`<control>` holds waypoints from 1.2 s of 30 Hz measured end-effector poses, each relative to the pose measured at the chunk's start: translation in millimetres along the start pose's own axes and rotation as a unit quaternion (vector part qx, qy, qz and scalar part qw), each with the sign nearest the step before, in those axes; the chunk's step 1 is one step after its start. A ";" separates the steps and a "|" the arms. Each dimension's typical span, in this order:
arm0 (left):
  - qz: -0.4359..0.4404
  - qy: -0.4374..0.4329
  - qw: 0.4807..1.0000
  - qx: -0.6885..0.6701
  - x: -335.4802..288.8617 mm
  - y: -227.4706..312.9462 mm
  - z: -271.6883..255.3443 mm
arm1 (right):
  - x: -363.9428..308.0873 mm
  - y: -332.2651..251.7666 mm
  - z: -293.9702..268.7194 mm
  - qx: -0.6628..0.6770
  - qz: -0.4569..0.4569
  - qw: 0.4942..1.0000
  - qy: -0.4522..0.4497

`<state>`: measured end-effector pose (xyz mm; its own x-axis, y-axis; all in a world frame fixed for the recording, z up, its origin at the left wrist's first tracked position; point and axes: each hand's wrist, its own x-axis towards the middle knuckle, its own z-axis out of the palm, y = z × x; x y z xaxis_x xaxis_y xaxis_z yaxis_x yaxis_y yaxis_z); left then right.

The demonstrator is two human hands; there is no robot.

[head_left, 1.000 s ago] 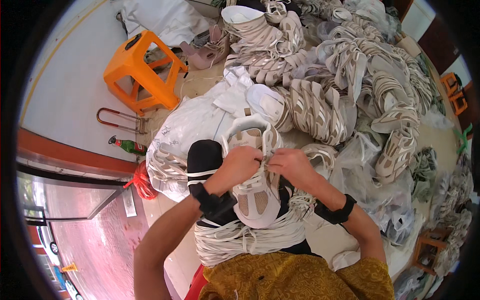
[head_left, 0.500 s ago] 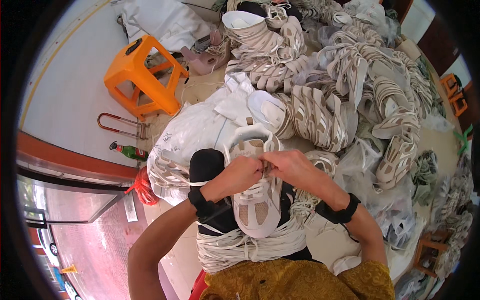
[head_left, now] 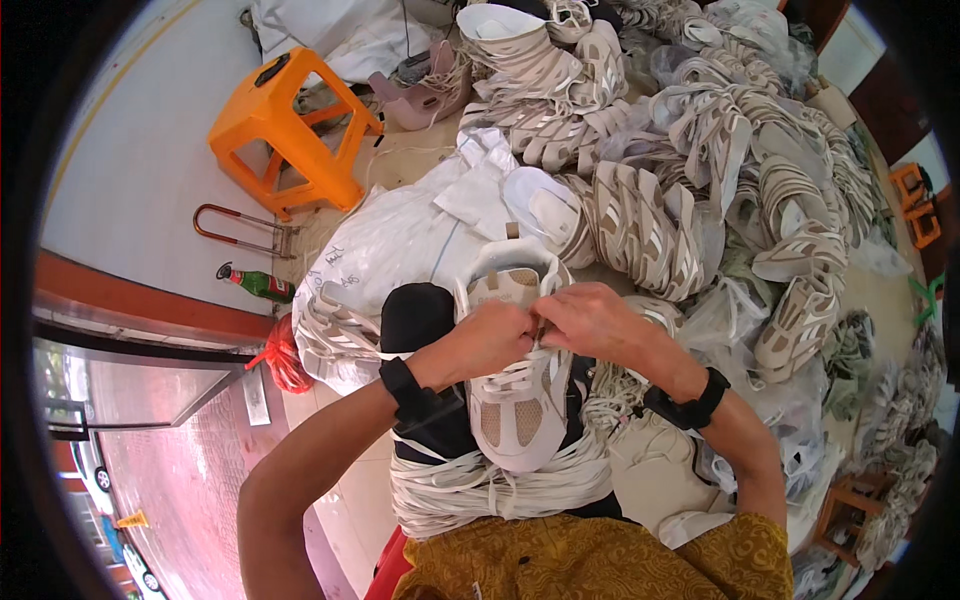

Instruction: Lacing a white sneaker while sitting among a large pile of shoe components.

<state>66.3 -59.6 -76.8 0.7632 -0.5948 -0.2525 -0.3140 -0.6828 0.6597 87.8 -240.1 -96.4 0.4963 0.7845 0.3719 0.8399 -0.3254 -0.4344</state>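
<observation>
A beige and white sneaker (head_left: pixel 515 425) rests between my legs, its toe toward me and white shoelace (head_left: pixel 513 378) crossing its lower eyelets. My left hand (head_left: pixel 490 338) and my right hand (head_left: pixel 592 318) meet over the upper eyelets, both closed in a pinch. They grip the shoelace at the tongue, though the fingers hide most of that part. Across my lap lies a thick bundle of white laces (head_left: pixel 450 495), and more laces (head_left: pixel 612 395) hang beside my right thigh. Black bands circle both wrists.
Long rows of stacked shoe uppers (head_left: pixel 640 225) spread ahead and to the right. A white sack (head_left: pixel 390 245) lies at front left, near an orange stool (head_left: pixel 285 130), a green bottle (head_left: pixel 265 286) and a red bag (head_left: pixel 287 355). Clear plastic bags (head_left: pixel 725 320) sit at right.
My hands stay together at the upper eyelets, with the fingers shifted slightly. The view has moved a little; the sneaker remains between my legs.
</observation>
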 end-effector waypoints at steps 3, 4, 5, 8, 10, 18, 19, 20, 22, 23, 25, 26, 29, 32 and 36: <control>0.052 0.068 0.993 0.080 -6.8 -2.0 5.6 | 0.4 -3.2 0.2 0.021 0.002 1.000 0.020; 0.050 0.068 0.993 0.081 -11.9 -3.5 1.5 | 0.8 -2.4 1.1 0.022 0.001 1.000 0.020; 0.046 0.072 0.995 0.051 -23.1 -7.1 -6.6 | 1.6 -0.9 2.9 0.034 0.011 0.999 0.021; -0.112 0.028 0.938 -0.326 -64.9 8.5 -61.6 | -5.2 2.9 0.1 0.080 0.088 0.993 0.000; -0.126 0.211 0.874 -0.419 -108.3 28.6 -88.9 | -5.1 -2.6 -2.4 0.119 0.143 0.982 -0.020; 0.022 0.264 0.752 -0.604 -128.4 50.5 -89.0 | 37.4 -85.1 -28.7 0.170 0.118 0.978 0.012; 0.037 0.250 0.737 -0.627 -123.5 54.4 -88.6 | 48.2 -98.0 -28.6 0.255 0.169 0.952 -0.019; 0.041 0.251 0.736 -0.628 -120.1 56.5 -86.9 | 54.1 -98.2 -17.5 0.251 0.169 0.953 -0.020; 0.094 0.234 0.742 -0.622 -115.1 55.5 -84.9 | 61.0 -87.1 7.3 0.222 0.075 0.971 0.039; 0.095 0.234 0.740 -0.624 -114.5 52.6 -86.3 | 59.1 -83.2 3.2 0.220 0.076 0.972 0.037; 0.103 0.377 0.746 -0.539 -113.6 42.7 -90.3 | 46.3 -65.3 -14.7 0.410 0.200 0.890 0.010; 0.162 0.358 0.736 -0.551 -120.5 14.1 -92.8 | 38.5 -55.0 -23.9 0.449 0.273 0.849 0.057; 0.109 0.466 0.569 -0.669 -134.8 -53.8 -83.0 | 0.5 0.8 -52.5 0.499 0.214 0.803 0.246; 0.142 0.528 0.491 -0.678 -184.4 -140.2 -76.7 | -36.5 46.7 -98.1 0.652 0.284 0.601 0.365; 0.074 0.684 0.383 -0.616 -250.1 -222.9 -101.7 | -97.9 105.1 -142.1 0.668 0.238 0.592 0.383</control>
<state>2.8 284.5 -88.7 0.6351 0.7664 -0.0965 -0.5495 0.5361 0.6408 158.8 -426.1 -61.9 0.9908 0.1351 -0.0120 -0.1036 0.6964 -0.7102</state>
